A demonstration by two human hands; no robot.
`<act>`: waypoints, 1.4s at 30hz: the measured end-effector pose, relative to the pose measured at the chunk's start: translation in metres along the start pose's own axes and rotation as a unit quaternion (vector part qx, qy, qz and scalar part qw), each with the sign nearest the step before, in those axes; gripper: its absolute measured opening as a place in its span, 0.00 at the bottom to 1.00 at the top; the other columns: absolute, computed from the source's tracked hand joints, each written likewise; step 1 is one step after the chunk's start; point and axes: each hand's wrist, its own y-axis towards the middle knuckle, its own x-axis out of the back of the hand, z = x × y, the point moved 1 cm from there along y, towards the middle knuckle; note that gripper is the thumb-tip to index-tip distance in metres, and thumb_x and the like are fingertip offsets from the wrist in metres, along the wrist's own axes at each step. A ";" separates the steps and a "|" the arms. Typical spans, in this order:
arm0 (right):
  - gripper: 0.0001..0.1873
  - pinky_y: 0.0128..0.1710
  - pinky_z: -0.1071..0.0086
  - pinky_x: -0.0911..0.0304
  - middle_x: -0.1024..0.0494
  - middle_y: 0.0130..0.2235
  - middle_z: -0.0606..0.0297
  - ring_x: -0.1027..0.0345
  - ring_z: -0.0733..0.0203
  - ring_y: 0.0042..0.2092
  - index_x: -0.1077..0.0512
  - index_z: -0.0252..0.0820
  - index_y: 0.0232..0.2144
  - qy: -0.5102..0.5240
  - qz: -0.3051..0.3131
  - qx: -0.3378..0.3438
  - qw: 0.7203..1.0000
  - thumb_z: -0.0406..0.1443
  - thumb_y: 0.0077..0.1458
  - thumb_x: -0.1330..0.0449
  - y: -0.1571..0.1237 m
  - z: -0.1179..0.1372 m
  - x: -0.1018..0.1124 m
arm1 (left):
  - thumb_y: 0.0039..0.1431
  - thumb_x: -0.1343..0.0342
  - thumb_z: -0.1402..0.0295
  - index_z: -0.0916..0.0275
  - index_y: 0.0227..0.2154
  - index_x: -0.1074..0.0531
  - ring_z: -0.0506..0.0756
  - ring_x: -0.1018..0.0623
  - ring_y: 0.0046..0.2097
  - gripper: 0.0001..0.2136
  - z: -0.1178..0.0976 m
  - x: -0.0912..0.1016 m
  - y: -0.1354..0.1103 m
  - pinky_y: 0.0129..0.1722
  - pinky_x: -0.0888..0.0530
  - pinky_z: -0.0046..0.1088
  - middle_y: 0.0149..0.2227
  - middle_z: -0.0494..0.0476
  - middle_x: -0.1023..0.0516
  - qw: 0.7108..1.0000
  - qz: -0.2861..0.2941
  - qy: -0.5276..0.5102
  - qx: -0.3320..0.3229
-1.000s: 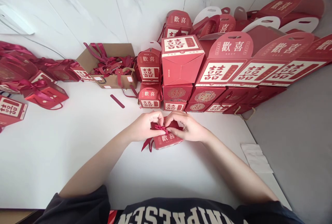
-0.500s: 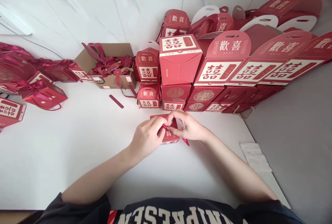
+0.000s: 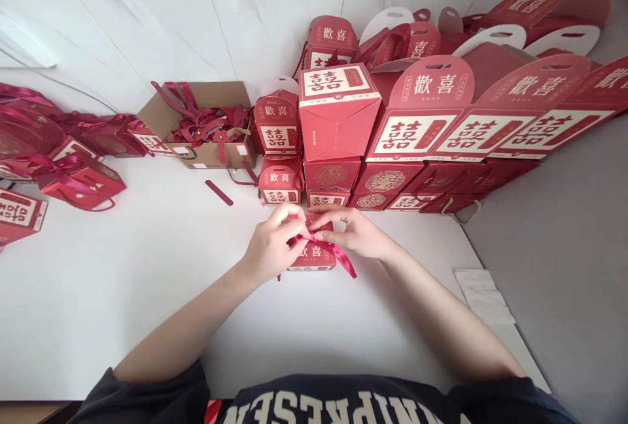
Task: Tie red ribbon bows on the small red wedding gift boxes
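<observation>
A small red gift box with pale characters on its top stands on the white table in front of me. Over it, a shiny crimson ribbon passes between my fingers, one tail hanging down at the right. My left hand is closed in a pinch on the ribbon, at the left of the box top. From the other side my right hand pinches the same ribbon near its middle with thumb and forefinger. The fingers partly cover the ribbon's crossing, so its exact form is hidden.
Stacked red boxes fill the back right against the wall. A cardboard box holds dark red straps, and a loose strap lies in front of it. Ribboned gift boxes stand at the left. White sheets lie at the right edge.
The hands have drawn slightly left and apart. More of the ribbon and its right tail now shows across the box top, as does more of the lettering.
</observation>
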 end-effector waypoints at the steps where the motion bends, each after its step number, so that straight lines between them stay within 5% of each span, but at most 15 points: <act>1: 0.10 0.60 0.57 0.44 0.27 0.55 0.62 0.34 0.53 0.57 0.20 0.48 0.38 0.012 -0.004 -0.011 1.000 0.42 0.54 0.36 0.000 0.000 0.000 | 0.53 0.43 0.79 0.63 0.25 0.30 0.43 0.30 0.28 0.06 0.001 0.000 0.000 0.25 0.34 0.19 0.38 0.52 0.32 1.000 -0.003 -0.001 -0.004; 7: 0.07 0.59 0.58 0.41 0.23 0.52 0.63 0.32 0.53 0.56 0.19 0.50 0.34 0.016 -0.040 -0.035 0.998 0.41 0.51 0.34 -0.001 0.004 -0.002 | 0.54 0.45 0.80 0.62 0.27 0.33 0.48 0.26 0.34 0.07 0.001 0.002 0.003 0.33 0.30 0.22 0.33 0.50 0.30 1.000 0.030 -0.007 0.000; 11: 0.05 0.58 0.59 0.41 0.24 0.53 0.63 0.32 0.55 0.56 0.20 0.48 0.33 -0.021 -0.041 0.000 0.999 0.37 0.53 0.36 -0.002 0.008 -0.001 | 0.56 0.44 0.76 0.62 0.30 0.35 0.49 0.27 0.37 0.05 -0.004 0.017 0.010 0.37 0.30 0.24 0.35 0.51 0.30 0.994 0.104 -0.007 0.028; 17: 0.04 0.57 0.59 0.40 0.24 0.52 0.62 0.32 0.56 0.56 0.22 0.44 0.31 -0.064 -0.034 0.029 0.997 0.32 0.53 0.38 -0.003 0.017 0.001 | 0.52 0.39 0.56 0.61 0.28 0.30 0.51 0.29 0.34 0.13 -0.010 0.045 0.018 0.33 0.32 0.27 0.32 0.50 0.28 0.966 0.200 0.022 0.160; 24: 0.04 0.57 0.59 0.40 0.24 0.52 0.61 0.32 0.56 0.55 0.24 0.44 0.30 -0.089 -0.033 0.055 0.994 0.31 0.53 0.39 -0.003 0.019 -0.001 | 0.57 0.44 0.53 0.61 0.30 0.26 0.49 0.31 0.28 0.15 -0.008 0.034 0.017 0.28 0.35 0.25 0.27 0.50 0.26 0.931 0.212 -0.082 0.285; 32: 0.04 0.56 0.60 0.40 0.25 0.53 0.61 0.31 0.55 0.55 0.25 0.43 0.32 -0.040 0.020 0.019 0.999 0.35 0.57 0.41 -0.006 0.022 0.008 | 0.57 0.44 0.60 0.64 0.25 0.30 0.48 0.33 0.28 0.12 0.000 0.037 0.021 0.28 0.37 0.23 0.25 0.48 0.30 0.908 0.268 -0.166 0.278; 42: 0.06 0.54 0.58 0.39 0.25 0.54 0.60 0.33 0.53 0.56 0.28 0.44 0.31 -0.165 0.068 0.044 0.983 0.30 0.57 0.44 -0.010 0.030 0.027 | 0.56 0.45 0.62 0.63 0.21 0.36 0.47 0.41 0.25 0.13 0.007 0.049 0.021 0.24 0.45 0.24 0.21 0.46 0.40 0.888 0.349 -0.136 0.268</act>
